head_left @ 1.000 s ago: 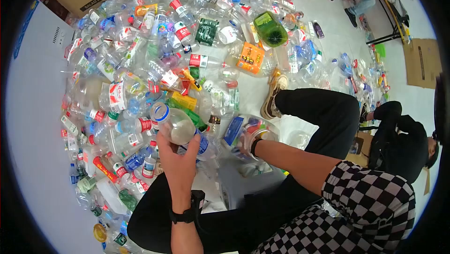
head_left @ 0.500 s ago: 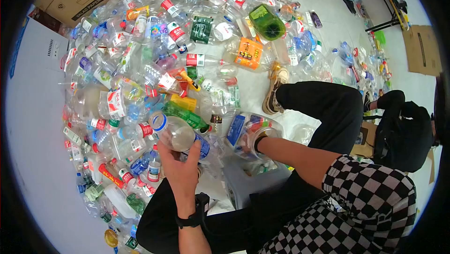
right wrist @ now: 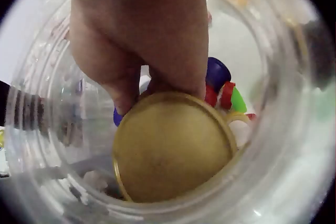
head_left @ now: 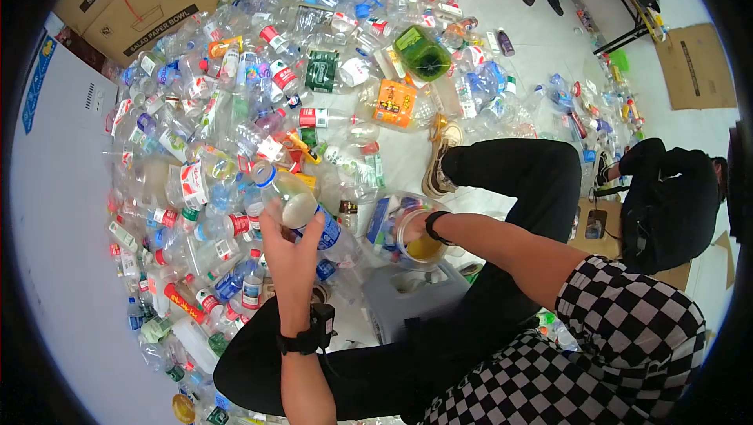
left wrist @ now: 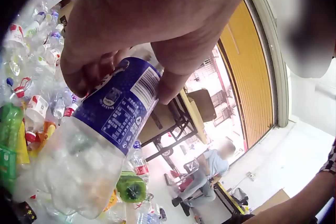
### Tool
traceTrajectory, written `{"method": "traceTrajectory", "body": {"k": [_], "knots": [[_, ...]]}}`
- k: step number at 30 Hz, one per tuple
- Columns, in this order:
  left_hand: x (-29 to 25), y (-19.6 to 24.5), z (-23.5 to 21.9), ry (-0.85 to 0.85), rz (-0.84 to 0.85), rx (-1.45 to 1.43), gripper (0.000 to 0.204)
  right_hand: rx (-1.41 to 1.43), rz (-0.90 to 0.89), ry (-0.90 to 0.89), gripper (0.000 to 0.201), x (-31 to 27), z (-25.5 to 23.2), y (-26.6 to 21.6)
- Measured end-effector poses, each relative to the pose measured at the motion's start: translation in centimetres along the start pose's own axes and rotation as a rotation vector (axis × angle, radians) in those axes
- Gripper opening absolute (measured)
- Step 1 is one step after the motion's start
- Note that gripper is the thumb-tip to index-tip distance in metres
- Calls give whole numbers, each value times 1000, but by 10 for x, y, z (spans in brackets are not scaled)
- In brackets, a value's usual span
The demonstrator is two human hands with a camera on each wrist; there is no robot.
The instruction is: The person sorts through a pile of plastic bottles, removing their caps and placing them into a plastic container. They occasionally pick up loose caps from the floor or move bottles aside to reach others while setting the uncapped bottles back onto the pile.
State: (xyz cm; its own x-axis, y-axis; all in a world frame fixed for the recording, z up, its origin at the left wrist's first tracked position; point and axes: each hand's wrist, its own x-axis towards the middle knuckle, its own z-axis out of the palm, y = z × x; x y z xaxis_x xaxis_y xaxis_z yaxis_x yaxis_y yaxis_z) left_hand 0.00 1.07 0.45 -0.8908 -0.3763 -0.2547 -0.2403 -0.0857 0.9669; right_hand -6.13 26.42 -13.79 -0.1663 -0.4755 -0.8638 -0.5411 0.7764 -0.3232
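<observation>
My left hand [head_left: 292,256] grips a clear plastic bottle [head_left: 296,207] near its shoulder, with thumb and fingers on opposite sides. A blue ring circles its mouth, and a blue label [left wrist: 118,103] wraps its middle. My right hand [right wrist: 142,40] is inside a wide-mouthed clear plastic jar [head_left: 382,221]. In the right wrist view its fingers reach over the edge of a round gold-coloured lid [right wrist: 173,148] in the jar. The fingertips are hidden behind that lid, so I cannot tell what they hold. Blue, red and green bottle caps [right wrist: 218,71] lie beyond it.
A large heap of plastic bottles covers the floor, with a green bottle [head_left: 422,53] at its right. A grey plastic container [head_left: 392,307] stands between my legs. Cardboard boxes [head_left: 149,1] are at the back left. Another person [head_left: 667,209] in black sits at the right.
The gold lid now shows in the jar's mouth, and the jar has tipped towards me. My left hand still holds the bottle. The head view has shifted slightly.
</observation>
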Motion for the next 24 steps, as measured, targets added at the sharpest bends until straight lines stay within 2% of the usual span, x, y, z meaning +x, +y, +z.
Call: {"method": "traceTrajectory", "body": {"k": [3,4,5,7,8,10,12,14,17,20,22,24], "knots": [[-4,6,6,-32,16,-5,60,124,-15,46,39,26,43,39],[-5,8,8,-46,-4,32,60,185,-68,159,33,24,49,40],[-7,9,9,-60,-24,70,60,182,-64,170,33,20,55,44],[-10,9,12,-68,13,82,59,258,-117,368,31,-4,50,34],[-10,7,12,-72,39,96,59,256,-115,379,31,-8,53,34],[-9,0,11,-81,69,166,56,267,-248,602,29,-8,63,38],[-9,-9,10,-85,96,235,54,266,-273,626,27,-10,64,41],[-10,-16,10,-112,127,116,49,265,-298,646,24,-18,62,41],[-12,-15,10,-147,147,101,52,292,-323,612,19,-32,51,36],[-14,-14,9,-157,131,170,55,323,-370,674,12,-27,54,44],[-13,-14,9,-179,131,150,55,157,-215,466,13,-31,45,37],[-13,-13,9,-195,129,131,56,105,-167,431,16,-42,35,15]]}}
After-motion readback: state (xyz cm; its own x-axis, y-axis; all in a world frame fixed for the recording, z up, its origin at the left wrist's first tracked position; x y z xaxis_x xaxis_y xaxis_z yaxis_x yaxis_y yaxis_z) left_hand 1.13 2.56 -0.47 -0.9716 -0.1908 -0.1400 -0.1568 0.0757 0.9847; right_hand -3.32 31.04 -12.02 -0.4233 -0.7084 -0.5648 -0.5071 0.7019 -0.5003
